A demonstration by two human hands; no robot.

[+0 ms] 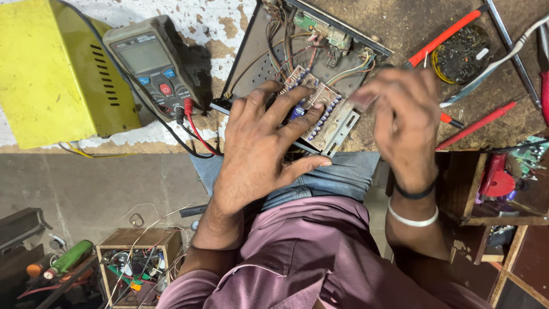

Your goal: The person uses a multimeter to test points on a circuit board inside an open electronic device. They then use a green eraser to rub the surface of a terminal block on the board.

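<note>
Pressing down with spread fingers, the left hand [260, 151] lies flat over a circuit board [320, 111] at the near edge of the workbench [400, 26], just above the person's lap. The palm and fingertips rest on the board without closing round it, which looks like a way to pin it steady rather than lift it. The right hand [400, 123] hovers just to the right of the board, blurred by motion; its fingers are loosely curled, and whether they pinch anything cannot be told.

The board sits at the near corner of an opened metal chassis [257, 57], tilted on the bench, with bundles of coloured wires [343, 68] running from the board into it, so the board cannot stray far from the casing.

Left of the chassis a multimeter [151, 66] lies face up, its red and black leads [194, 129] trailing toward the board, within easy reach. Beyond it stands a yellow metal box [54, 71]. To the right, a red-handled screwdriver [449, 34] and a round tin of dark paste [462, 54] lie well apart from the hands.
</note>
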